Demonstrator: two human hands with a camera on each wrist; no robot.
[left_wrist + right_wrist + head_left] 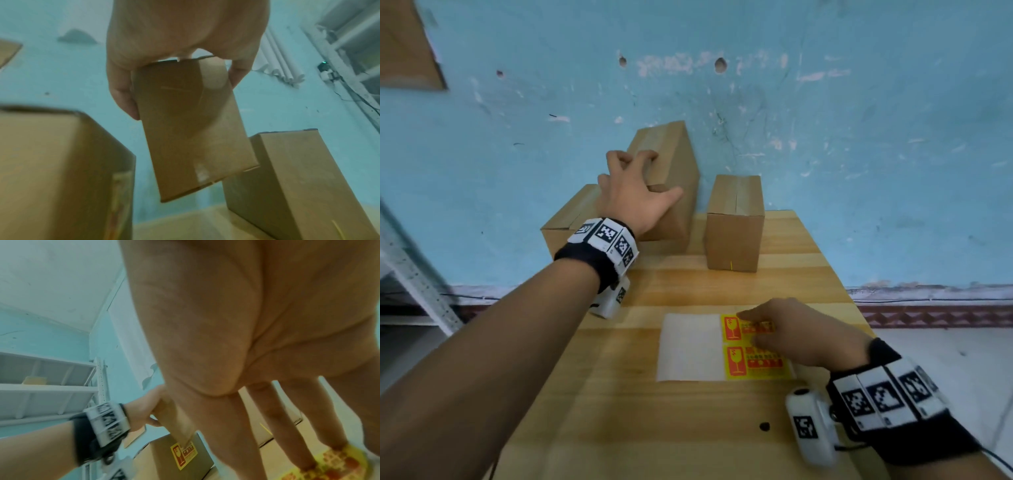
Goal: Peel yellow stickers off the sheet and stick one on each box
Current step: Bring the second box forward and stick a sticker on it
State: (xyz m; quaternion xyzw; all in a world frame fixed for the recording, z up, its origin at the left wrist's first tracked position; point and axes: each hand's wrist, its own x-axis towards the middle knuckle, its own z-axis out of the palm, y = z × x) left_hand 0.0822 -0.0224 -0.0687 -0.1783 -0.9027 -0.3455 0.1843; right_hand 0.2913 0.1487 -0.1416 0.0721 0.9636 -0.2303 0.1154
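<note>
My left hand point(654, 178) grips a plain cardboard box point(678, 154) at the table's far end, thumb on one side and fingers on the other; the box point(191, 126) hangs tilted, off the table. To its left lies a low box point(571, 219) carrying a yellow sticker point(183, 454) on its side. A third box point(734, 226) stands upright on the right. A white backing sheet point(691, 346) with two yellow stickers point(753, 363) lies near me. My right hand point(751, 327) rests straight fingers point(298, 426) on the upper sticker.
The wooden table point(688, 428) is narrow and butts against a blue wall point(825, 137). A white metal shelf point(414, 274) stands off the left edge. Floor drops away past the right edge.
</note>
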